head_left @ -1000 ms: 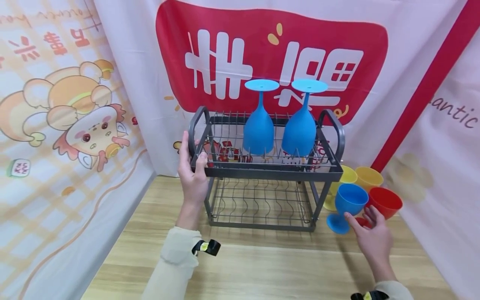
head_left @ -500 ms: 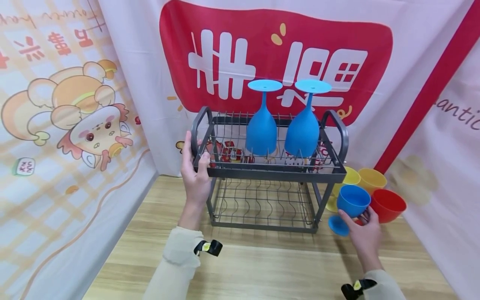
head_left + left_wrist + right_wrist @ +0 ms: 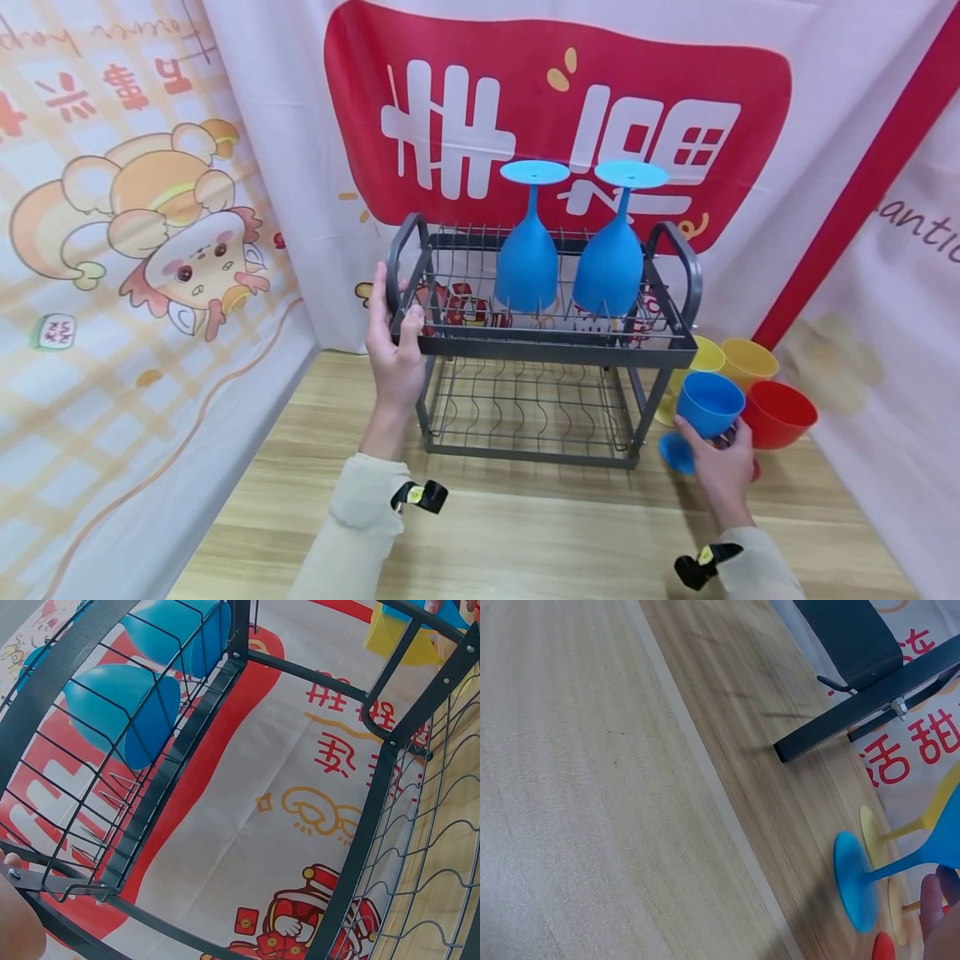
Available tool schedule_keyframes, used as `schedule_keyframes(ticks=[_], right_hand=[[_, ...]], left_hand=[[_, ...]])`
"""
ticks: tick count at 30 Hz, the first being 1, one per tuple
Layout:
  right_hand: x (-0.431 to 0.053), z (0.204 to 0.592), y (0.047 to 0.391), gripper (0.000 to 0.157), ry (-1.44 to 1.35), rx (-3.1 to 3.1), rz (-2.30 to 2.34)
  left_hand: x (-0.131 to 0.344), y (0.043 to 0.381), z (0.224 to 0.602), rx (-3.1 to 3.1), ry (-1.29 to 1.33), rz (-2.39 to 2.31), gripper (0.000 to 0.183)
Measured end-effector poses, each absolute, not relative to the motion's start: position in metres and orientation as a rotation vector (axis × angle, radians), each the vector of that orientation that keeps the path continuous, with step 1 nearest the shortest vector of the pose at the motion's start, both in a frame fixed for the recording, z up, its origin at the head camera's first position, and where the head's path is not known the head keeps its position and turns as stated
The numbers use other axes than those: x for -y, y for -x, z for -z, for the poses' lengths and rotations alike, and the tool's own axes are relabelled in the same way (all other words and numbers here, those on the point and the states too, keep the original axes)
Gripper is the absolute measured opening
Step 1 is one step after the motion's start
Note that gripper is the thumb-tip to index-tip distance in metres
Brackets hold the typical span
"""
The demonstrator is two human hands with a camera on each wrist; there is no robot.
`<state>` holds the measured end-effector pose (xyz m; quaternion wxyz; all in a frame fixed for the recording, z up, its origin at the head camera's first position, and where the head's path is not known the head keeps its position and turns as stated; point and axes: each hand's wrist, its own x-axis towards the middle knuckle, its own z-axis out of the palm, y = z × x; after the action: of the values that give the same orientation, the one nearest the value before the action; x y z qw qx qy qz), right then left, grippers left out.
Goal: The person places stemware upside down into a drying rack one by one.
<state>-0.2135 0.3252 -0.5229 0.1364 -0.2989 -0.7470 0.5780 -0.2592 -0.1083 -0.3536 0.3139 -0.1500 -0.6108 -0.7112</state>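
A dark two-tier dish rack (image 3: pixel 555 350) stands mid-table, two blue goblets (image 3: pixel 527 267) upside down on its upper tier. My left hand (image 3: pixel 396 367) grips the rack's left end, thumb over the frame and fingers along the outside by the handle. To the right of the rack, my right hand (image 3: pixel 722 475) holds another blue goblet (image 3: pixel 711 404) around its bowl, thumb on the near left side, the other fingers partly hidden behind. This goblet is upright; in the right wrist view its round foot (image 3: pixel 855 881) shows near the wood surface.
Behind the held goblet stand two yellow goblets (image 3: pixel 750 360), and a red goblet (image 3: pixel 780 414) is close on its right. The lower tier (image 3: pixel 525 408) has wavy wires. Printed cloth (image 3: pixel 258 125) hangs behind and at both sides of the wooden table (image 3: pixel 525 533).
My right hand has moved left from between the blue and red goblets and closed around the blue goblet's bowl. The left hand stays on the rack; the view has shifted slightly.
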Motion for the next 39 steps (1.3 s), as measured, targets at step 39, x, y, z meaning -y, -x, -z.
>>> schedule_keyframes(ticks=[39], right_hand=[[-0.294, 0.495, 0.142, 0.108, 0.462, 2.516, -1.615]], left_hand=[[0.107, 0.26, 0.354, 1.626, 0.398, 1.874, 0.068]])
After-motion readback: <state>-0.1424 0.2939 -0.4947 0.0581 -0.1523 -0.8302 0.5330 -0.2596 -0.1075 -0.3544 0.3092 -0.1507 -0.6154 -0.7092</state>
